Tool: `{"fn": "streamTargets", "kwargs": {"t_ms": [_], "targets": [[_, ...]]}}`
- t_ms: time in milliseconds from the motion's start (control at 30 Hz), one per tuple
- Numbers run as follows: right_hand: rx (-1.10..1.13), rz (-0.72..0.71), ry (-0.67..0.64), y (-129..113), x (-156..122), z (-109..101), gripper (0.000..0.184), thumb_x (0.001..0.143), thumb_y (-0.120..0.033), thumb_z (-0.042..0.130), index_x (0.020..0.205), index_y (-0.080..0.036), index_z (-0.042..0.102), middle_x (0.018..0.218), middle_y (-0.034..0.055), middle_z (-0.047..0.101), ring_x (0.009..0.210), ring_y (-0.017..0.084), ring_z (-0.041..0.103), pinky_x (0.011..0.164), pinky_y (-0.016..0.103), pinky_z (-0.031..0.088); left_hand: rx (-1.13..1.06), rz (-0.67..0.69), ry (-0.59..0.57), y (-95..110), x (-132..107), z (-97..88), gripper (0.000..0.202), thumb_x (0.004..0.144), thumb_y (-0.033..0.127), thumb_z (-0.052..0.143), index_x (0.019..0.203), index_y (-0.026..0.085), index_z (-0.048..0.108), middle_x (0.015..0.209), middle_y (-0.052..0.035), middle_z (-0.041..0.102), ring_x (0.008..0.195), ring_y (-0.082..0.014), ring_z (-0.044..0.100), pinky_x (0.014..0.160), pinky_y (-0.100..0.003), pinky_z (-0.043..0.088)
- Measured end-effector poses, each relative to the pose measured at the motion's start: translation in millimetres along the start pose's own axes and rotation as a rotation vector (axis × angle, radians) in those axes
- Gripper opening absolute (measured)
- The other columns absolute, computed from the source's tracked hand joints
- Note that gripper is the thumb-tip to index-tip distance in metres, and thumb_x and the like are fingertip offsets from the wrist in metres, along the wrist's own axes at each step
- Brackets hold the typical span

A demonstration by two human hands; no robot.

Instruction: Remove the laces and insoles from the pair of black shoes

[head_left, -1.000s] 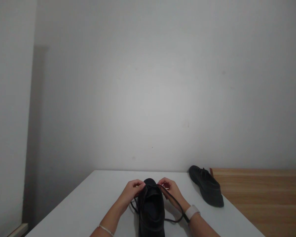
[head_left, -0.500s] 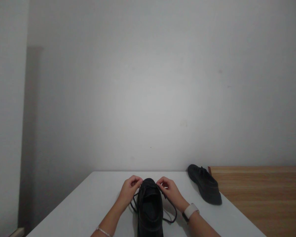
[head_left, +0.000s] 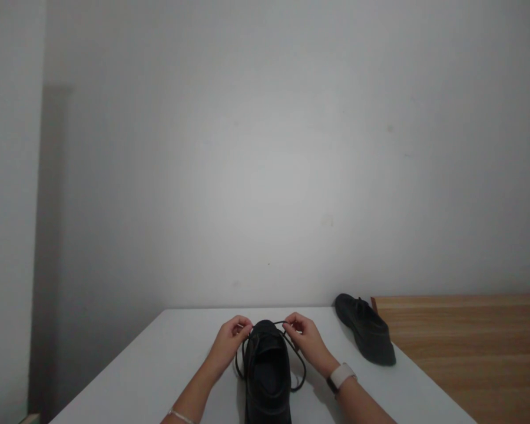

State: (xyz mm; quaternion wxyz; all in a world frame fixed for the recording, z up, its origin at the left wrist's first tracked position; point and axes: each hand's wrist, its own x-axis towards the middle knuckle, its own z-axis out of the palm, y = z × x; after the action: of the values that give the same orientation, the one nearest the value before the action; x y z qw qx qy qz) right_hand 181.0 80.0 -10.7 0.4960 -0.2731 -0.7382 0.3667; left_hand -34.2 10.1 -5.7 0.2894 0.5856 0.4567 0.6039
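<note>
Lace [head_left: 305,368] that reached the right wrist 1 second ago now hangs in a smaller loop beside the near black shoe [head_left: 269,372], suggesting slack is being taken up. Right hand [head_left: 307,340] pinches a strand by the toe; left hand [head_left: 231,340] has its fingertips together opposite, their grip unclear. The shoe rests on the white table [head_left: 181,359].

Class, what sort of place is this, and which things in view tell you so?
Probably a room indoors, perhaps in a home, though nothing settles that: a white table holds a black shoe in front of a pale wall, with a wood-grain surface beside it.
</note>
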Motion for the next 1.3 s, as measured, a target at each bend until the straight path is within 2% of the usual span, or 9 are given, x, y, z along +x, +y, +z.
{"fn": "streamTargets", "kwargs": {"t_ms": [167,300,400,533,633,767,867,1100,1300], "targets": [[0.073,0.117,-0.003,0.6,1.3,-2.7,0.036,0.074,-0.054,0.062,0.076,-0.018,0.056,0.053,-0.0052,0.044,0.046,0.01,0.042,0.039,0.02,0.033,0.104,-0.019,-0.072,-0.8,-2.8,2.3,0.033,0.067,0.047,0.069,0.069,0.014,0.066,0.065,-0.0027,0.061,0.064,-0.0163,0.052,0.063,-0.025,0.039],[0.044,0.128,-0.124,7.2,0.7,0.8,0.038,0.074,-0.053,0.063,0.068,-0.016,0.057,0.052,-0.0042,0.046,0.045,0.008,0.042,0.039,0.019,0.031,0.037,0.031,0.076,5.4,0.4,-1.9,0.033,0.066,0.048,0.07,0.069,0.016,0.064,0.067,-0.0021,0.06,0.067,-0.0173,0.052,0.065,-0.025,0.04],[0.03,0.125,-0.047,11.1,3.8,-2.3,0.039,0.074,-0.055,0.062,0.068,-0.017,0.057,0.049,-0.0045,0.046,0.042,0.009,0.041,0.037,0.02,0.031,-0.002,0.026,0.144,7.7,1.7,-5.5,0.035,0.064,0.05,0.07,0.072,0.016,0.065,0.067,-0.0016,0.059,0.065,-0.0164,0.051,0.063,-0.025,0.039],[0.047,0.087,0.114,9.0,7.8,-11.4,0.038,0.075,-0.055,0.06,0.072,-0.017,0.058,0.048,-0.0056,0.044,0.04,0.008,0.04,0.036,0.02,0.031,0.078,-0.024,0.009,5.4,-1.5,-2.7,0.035,0.063,0.049,0.071,0.068,0.015,0.063,0.064,-0.001,0.058,0.063,-0.0157,0.049,0.061,-0.025,0.037],[0.076,0.149,0.011,5.4,4.9,-11.7,0.038,0.074,-0.054,0.061,0.075,-0.016,0.059,0.054,-0.0041,0.048,0.044,0.009,0.044,0.036,0.02,0.034,0.117,0.008,-0.027,5.4,-2.6,-0.3,0.035,0.066,0.048,0.07,0.062,0.015,0.06,0.059,0.0007,0.054,0.06,-0.0147,0.047,0.06,-0.025,0.035],[0.062,0.238,-0.195,6.3,-1.1,-4.8,0.04,0.071,-0.054,0.063,0.068,-0.015,0.056,0.058,-0.0023,0.05,0.048,0.01,0.047,0.037,0.019,0.035,0.035,0.075,0.158,11.9,1.4,-6.6,0.037,0.065,0.052,0.069,0.066,0.016,0.062,0.062,0.0008,0.055,0.062,-0.0149,0.048,0.061,-0.025,0.037],[0.022,0.228,-0.192,10.2,0.0,-4.4,0.045,0.073,-0.059,0.058,0.062,-0.016,0.052,0.052,-0.0034,0.047,0.044,0.009,0.045,0.037,0.02,0.034,-0.038,0.056,0.305,15.0,3.9,-11.9,0.041,0.061,0.056,0.071,0.069,0.016,0.062,0.06,0.0021,0.053,0.059,-0.0137,0.046,0.058,-0.024,0.037],[0.089,0.179,0.152,8.3,6.4,-16.9,0.049,0.079,-0.065,0.047,0.067,-0.018,0.05,0.049,-0.0064,0.041,0.04,0.008,0.039,0.037,0.02,0.031,0.105,-0.028,-0.064,2.9,-2.6,0.8,0.041,0.066,0.054,0.068,0.059,0.015,0.053,0.055,0.0038,0.046,0.055,-0.0117,0.041,0.055,-0.024,0.03],[0.213,0.32,-0.216,3.9,-4.0,-8.7,0.047,0.071,-0.062,0.059,0.071,-0.015,0.054,0.063,-0.002,0.05,0.05,0.009,0.049,0.038,0.019,0.035,0.007,0.004,0.015,4.1,0.4,-1.5,0.044,0.068,0.055,0.065,0.057,0.017,0.046,0.053,0.006,0.041,0.053,-0.0102,0.039,0.052,-0.022,0.028]]}}
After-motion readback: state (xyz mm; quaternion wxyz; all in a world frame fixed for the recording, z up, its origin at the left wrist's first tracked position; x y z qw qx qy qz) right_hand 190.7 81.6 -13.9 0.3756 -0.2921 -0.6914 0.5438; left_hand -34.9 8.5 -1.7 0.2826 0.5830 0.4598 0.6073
